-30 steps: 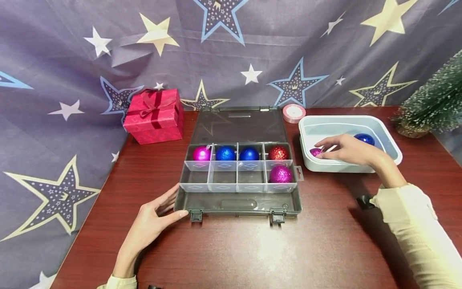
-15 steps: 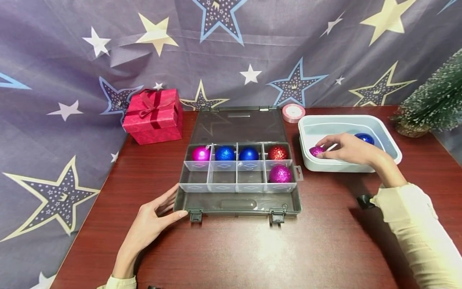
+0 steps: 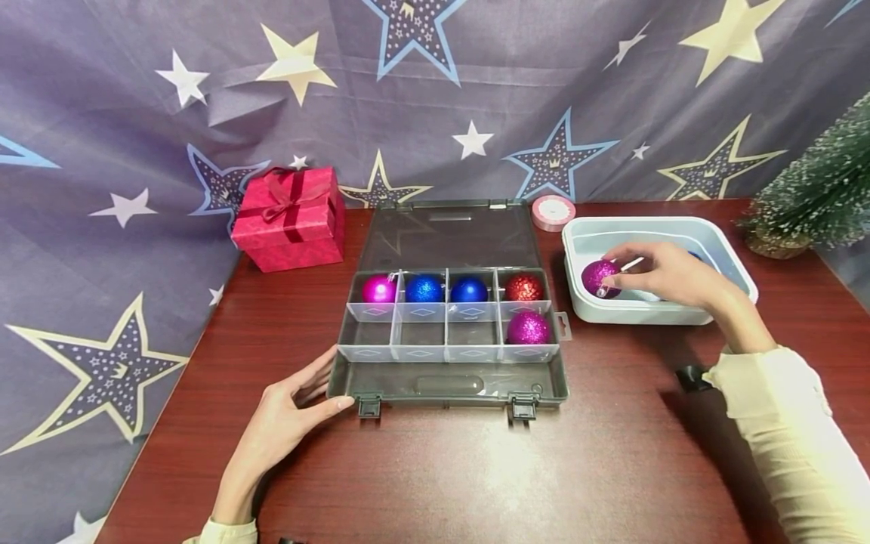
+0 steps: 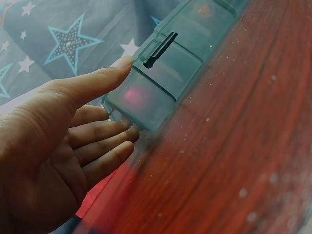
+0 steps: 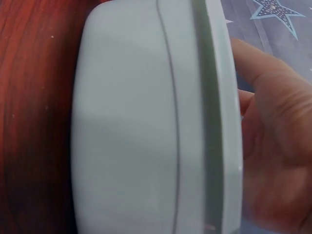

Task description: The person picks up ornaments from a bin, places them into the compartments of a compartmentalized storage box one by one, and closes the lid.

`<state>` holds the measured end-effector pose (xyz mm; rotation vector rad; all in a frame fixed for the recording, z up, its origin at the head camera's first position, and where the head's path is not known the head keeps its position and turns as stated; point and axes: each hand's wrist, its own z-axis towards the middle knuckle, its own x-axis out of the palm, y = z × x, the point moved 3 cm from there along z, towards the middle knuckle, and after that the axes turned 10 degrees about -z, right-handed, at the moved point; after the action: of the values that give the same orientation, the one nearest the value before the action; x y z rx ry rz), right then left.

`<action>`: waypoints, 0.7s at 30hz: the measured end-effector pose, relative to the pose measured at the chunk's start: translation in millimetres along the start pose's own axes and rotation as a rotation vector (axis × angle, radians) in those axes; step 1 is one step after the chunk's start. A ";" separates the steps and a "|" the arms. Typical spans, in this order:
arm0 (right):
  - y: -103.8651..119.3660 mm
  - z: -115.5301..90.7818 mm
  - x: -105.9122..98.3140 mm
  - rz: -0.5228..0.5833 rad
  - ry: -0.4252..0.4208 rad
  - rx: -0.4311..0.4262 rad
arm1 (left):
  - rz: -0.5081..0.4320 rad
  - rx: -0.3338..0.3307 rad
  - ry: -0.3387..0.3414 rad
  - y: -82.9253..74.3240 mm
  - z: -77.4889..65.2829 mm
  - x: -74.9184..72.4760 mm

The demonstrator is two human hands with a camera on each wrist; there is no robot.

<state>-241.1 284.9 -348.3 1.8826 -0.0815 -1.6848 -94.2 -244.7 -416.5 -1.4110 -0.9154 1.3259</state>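
Observation:
My right hand [image 3: 669, 276] pinches a glittery purple Christmas ball [image 3: 601, 279] with a small silver cap. It holds the ball at the left end of a pale blue plastic tub [image 3: 639, 316]; in the right wrist view the tub's wall hides the ball. My left hand [image 3: 285, 412], its fingers fairly straight, touches the left front corner of a grey see-through compartment case [image 3: 448, 384] whose lid lies back. Its thumb [image 4: 105, 80] rests on the case's edge. Shiny pink [image 3: 379, 289], blue glitter [image 3: 424, 289], blue [image 3: 469, 290], red [image 3: 524, 288] and purple glitter [image 3: 529, 329] balls sit in separate compartments.
A blue ball [image 3: 695, 255] is mostly hidden behind my right hand in the tub. A pink ribbon roll [image 3: 553, 212] stands behind, and a red gift box [image 3: 292, 219] at the left. A small frosted tree [image 3: 816, 181] stands at the right, before a star-patterned cloth [image 3: 469, 106].
My right hand has taken hold of the purple glitter ball and raised it slightly, moving a little to the right and covering more of the blue ball. My left hand stays put.

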 end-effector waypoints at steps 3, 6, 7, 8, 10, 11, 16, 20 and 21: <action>1.4 -2.1 -4.5 0.013 -0.030 0.007 | -0.002 -0.003 0.000 0.2 -0.1 0.1; 3.0 -4.3 -8.5 0.014 -0.053 0.030 | -0.008 -0.005 -0.001 0.1 0.0 0.1; 3.6 -4.9 -9.7 0.015 -0.061 0.034 | -0.009 -0.004 0.000 0.2 0.0 0.2; 4.2 -5.4 -10.8 0.017 -0.071 0.042 | -0.011 -0.005 0.000 -0.1 0.1 0.3; 5.9 -6.4 -12.8 0.033 -0.089 0.044 | -0.011 -0.001 0.000 -0.4 0.2 0.4; 7.1 -6.8 -13.8 0.044 -0.097 0.040 | -0.011 0.000 0.000 -0.9 0.1 0.5; 16.2 -9.0 -18.0 0.086 -0.131 0.021 | -0.015 0.000 -0.002 -2.4 -0.2 0.7; 27.1 -10.8 -19.9 0.077 -0.154 0.003 | -0.011 0.005 0.002 -1.8 -0.1 0.5; 30.0 -10.9 -19.8 0.074 -0.160 -0.006 | -0.010 0.006 0.002 -1.2 0.0 0.4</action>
<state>-224.6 273.2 -316.6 1.7164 -0.2071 -1.7794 -94.1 -244.0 -415.4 -1.4017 -0.9154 1.3184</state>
